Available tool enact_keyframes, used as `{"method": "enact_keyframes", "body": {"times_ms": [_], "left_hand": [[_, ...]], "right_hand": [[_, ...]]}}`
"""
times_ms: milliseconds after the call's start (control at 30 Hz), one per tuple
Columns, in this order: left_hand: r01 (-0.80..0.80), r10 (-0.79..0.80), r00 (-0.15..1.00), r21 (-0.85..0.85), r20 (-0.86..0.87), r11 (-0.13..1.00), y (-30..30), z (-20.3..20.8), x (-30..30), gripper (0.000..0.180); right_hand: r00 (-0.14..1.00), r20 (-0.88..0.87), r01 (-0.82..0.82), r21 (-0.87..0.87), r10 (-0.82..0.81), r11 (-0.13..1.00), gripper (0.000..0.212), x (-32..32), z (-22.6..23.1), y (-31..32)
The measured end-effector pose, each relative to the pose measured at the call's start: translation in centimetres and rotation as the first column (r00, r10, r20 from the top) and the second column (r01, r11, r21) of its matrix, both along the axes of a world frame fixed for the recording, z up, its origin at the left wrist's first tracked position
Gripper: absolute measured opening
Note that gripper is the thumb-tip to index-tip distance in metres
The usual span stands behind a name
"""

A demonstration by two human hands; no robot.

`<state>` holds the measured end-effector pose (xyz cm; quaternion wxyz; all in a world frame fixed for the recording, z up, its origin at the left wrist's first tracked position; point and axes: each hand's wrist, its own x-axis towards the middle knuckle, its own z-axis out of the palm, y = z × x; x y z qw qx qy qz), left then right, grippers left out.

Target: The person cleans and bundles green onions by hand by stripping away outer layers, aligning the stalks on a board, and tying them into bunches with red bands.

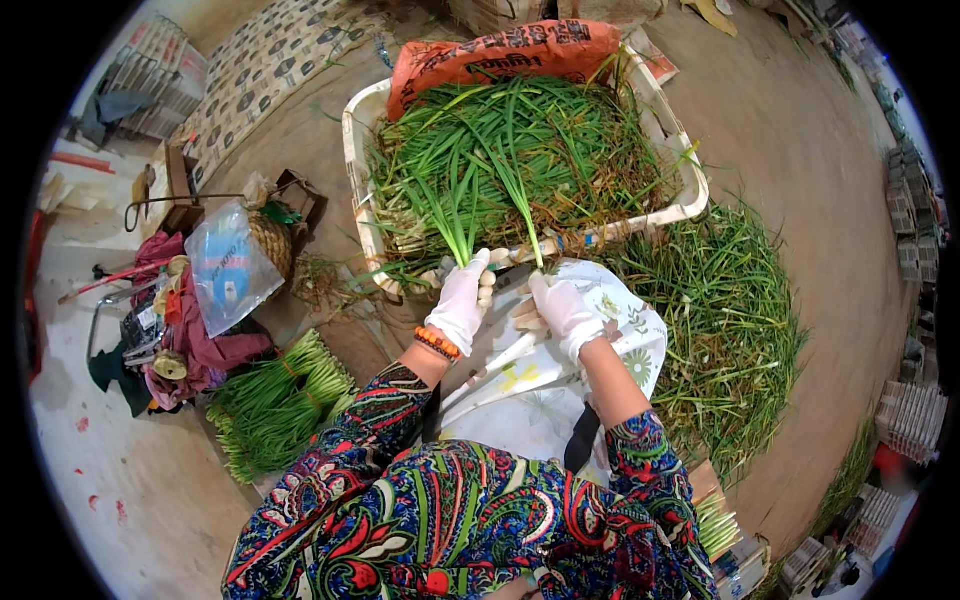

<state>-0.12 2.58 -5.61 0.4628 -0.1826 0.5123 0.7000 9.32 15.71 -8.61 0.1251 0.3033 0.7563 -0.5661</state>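
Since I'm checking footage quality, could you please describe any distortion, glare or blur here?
Head view: black fisheye vignette, with pale stacks at right leaning and soft; whitish glare on the clear plastic bag; left hand and right hand reasonably sharp.

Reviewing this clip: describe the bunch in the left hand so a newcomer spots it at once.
Find the white tub with a tangled green heap inside and an orange sack at its far side. At its near rim, the gloved left hand, an orange-beaded bracelet at its wrist, grips the bunch. Unlike that heap, its pale stems gather together in the grip.
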Motion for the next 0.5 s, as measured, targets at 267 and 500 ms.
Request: {"method": "enact_keyframes", "body": {"times_ms": [267,500], "left_hand": [[-0.123,0.17,0.976,0.297,-0.138,0.947,-1.3,2.4,-2.1,0.038],[0.017,-0.04,0.987,0.145,0.157,0.989,-2.9,-0.4,-2.1,0.039]], "right_hand": [[0.822,0.527,-0.511,0.518,0.214,0.686,0.042,-5.0,3.0,1.6],[0.925,0.358,-0.169,0.083,0.129,0.982,0.041,-3.9,-1.0,2.8]]}}
